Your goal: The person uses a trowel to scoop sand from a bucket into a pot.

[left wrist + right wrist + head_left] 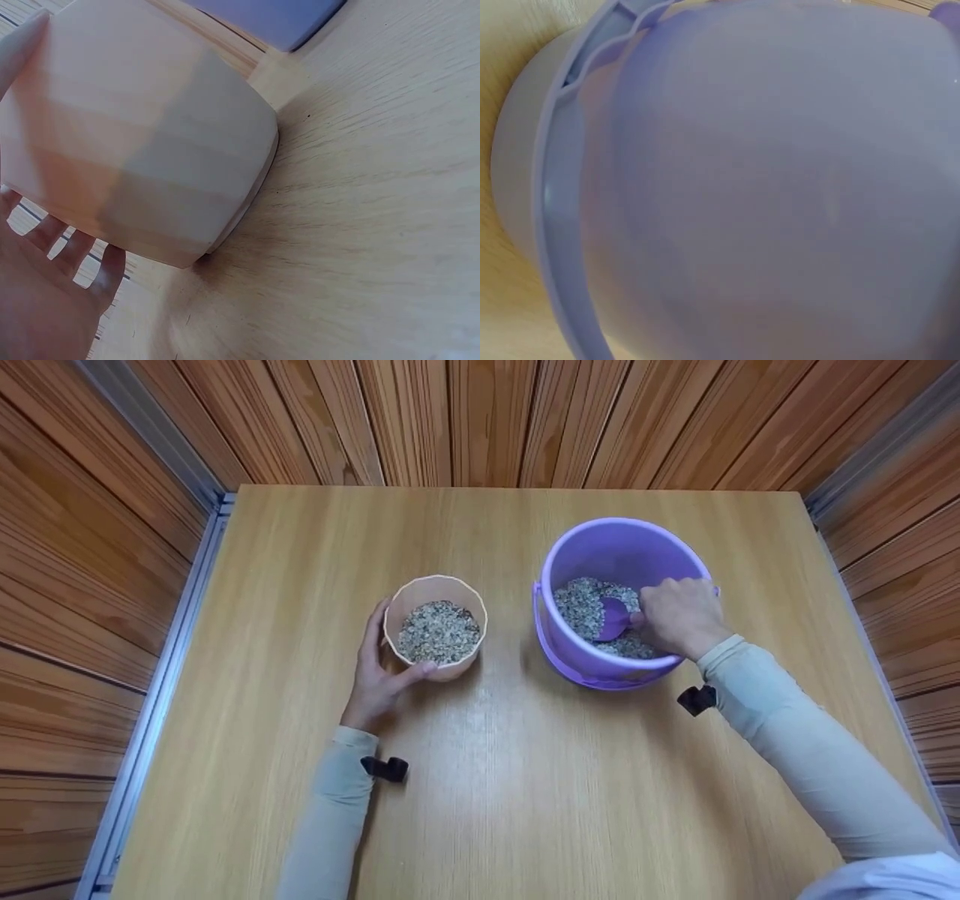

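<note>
A peach faceted plant pot (pixel 472 660) stands on the table, part-filled with grey-beige gravel (pixel 440 633). My left hand (pixel 379 679) holds it from the left, with the thumb at the near rim and the fingers along the side. The left wrist view shows the pot's wall (pixel 172 135) close up. To the right is a purple bucket (pixel 577 649), also holding loose gravel (pixel 579 604). My right hand (pixel 682 615) reaches over its right rim and grips a purple scoop (pixel 615 619), whose bowl lies in the gravel. The scoop's handle is mostly hidden by the hand.
The bucket's handle (pixel 562 195) hangs down on its near side. Both vessels stand on a wooden table (pixel 465 795), with a gap of wood between them. Wooden plank walls (pixel 487 420) rise at the back and sides, and a metal rail (pixel 161 682) runs along the left edge.
</note>
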The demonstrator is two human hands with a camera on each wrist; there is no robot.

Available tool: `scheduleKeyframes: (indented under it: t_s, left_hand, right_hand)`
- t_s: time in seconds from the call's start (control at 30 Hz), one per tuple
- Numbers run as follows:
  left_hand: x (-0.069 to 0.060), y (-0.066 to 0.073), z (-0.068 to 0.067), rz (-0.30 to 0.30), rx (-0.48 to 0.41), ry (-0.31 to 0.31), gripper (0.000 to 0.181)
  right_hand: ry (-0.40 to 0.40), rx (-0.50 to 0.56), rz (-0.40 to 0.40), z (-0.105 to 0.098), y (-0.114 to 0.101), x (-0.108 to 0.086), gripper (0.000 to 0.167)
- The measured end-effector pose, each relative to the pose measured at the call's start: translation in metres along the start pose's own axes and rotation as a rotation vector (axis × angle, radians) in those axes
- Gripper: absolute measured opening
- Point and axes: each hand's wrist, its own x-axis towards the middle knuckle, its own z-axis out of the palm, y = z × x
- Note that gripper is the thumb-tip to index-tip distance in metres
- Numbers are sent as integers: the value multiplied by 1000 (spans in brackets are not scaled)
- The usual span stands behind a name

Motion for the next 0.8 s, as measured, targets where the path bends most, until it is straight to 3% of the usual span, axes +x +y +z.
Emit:
scheduleKeyframes:
  t_s: [0.27, 0.63, 0.8]
  left_hand:
    - [0, -2, 0, -17, -24, 0, 105]
    - [1, -3, 0, -15, -13, 0, 105]
    - [0, -2, 0, -18, -22, 4, 107]
  right_hand:
    - [17, 56, -60, 2, 1, 3, 43]
    - [-75, 226, -36, -3, 2, 2, 21]
    - [-59, 243, -51, -3, 3, 2, 22]
